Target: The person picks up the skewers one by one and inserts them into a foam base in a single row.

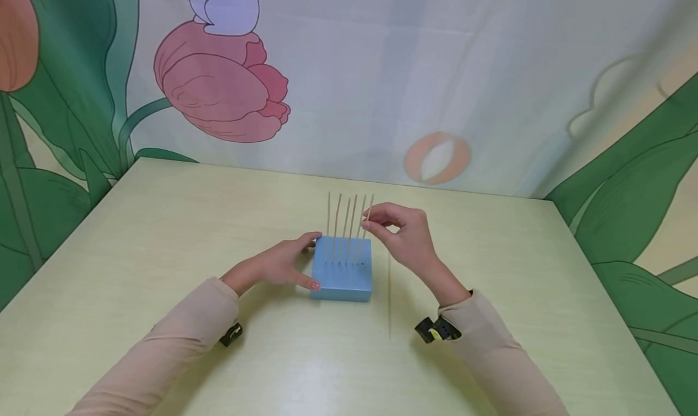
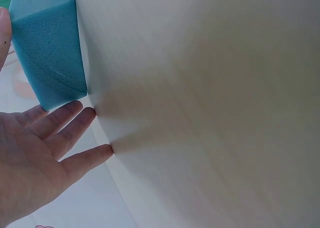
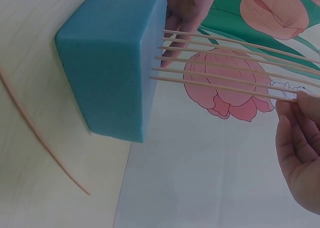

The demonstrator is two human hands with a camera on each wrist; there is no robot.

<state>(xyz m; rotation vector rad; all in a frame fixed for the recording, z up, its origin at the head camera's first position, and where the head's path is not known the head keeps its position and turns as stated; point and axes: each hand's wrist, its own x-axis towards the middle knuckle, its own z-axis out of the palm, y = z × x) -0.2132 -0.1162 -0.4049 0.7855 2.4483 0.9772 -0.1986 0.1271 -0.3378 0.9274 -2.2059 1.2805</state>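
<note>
A blue foam block sits on the table with several thin wooden sticks standing in a row in its top. My left hand holds the block at its left side, thumb at the front corner and fingers at the back. In the left wrist view, fingertips meet the block's lower edge and the tabletop. My right hand pinches the rightmost stick between thumb and fingers near its upper end. That stick's lower end meets the block's top face at the end of the row.
One loose stick lies on the pale table to the right of the block, below my right forearm. A curtain printed with flowers and leaves hangs behind the table's far edge. A black strap shows at my right cuff.
</note>
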